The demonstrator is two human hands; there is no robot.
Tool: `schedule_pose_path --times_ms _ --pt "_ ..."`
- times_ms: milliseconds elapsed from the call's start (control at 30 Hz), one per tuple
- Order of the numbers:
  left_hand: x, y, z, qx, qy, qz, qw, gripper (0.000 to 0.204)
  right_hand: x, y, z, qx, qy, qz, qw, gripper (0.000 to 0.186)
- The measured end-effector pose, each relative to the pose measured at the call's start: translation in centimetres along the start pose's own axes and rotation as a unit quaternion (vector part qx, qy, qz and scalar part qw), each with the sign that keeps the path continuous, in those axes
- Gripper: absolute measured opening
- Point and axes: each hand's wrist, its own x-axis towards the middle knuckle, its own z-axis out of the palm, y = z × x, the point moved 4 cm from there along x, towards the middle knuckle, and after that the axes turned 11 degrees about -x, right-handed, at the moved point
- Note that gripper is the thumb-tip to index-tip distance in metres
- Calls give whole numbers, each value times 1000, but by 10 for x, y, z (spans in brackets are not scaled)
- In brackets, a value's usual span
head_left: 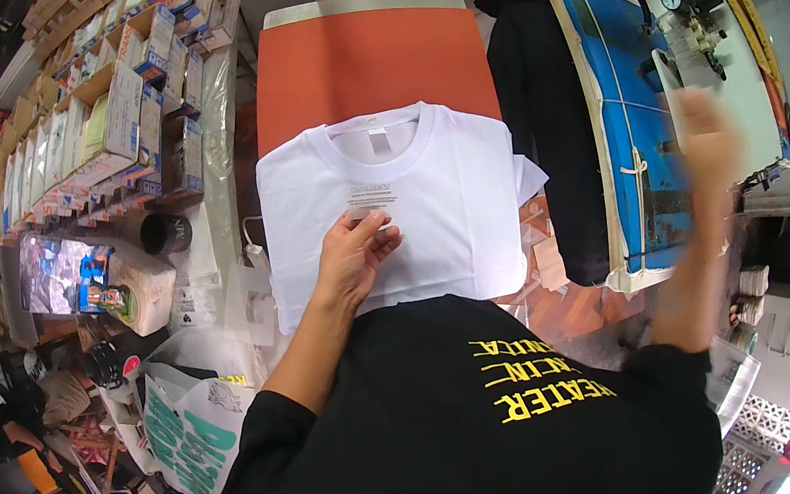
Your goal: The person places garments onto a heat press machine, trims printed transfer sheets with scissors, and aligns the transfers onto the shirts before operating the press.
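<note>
A white T-shirt lies on a red board, collar toward the board's far edge, where a broad band of red shows beyond the neckline. The shirt covers the board's nearer part; one sleeve pokes out past the right edge. The left hand pinches a small clear film with dark print between thumb and fingers, over the chest just below the collar. The right hand is a blur over the right edge of a blue panel tied with white cord; whether its fingers are spread or closed, I cannot tell.

Beyond the board's left edge, open cardboard boxes stand in rows, packed with thin upright sheets, mostly white, one yellowish-green. Nearer stands a black cup, its contents hidden. A lit screen is to the left of the cup. Closer to the person hangs a whitish plastic bag with green lettering; what it holds cannot be made out. Black cloth lies between board and blue panel.
</note>
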Motion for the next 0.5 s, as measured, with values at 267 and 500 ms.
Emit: schedule_pose_path --times_ms 267,500 --pt "44 4 13 97 -19 0 995 24 -124 -206 238 373 -451 170 793 27" --pt "51 68 18 598 -4 461 656 27 -82 -211 264 206 -347 117 907 24"
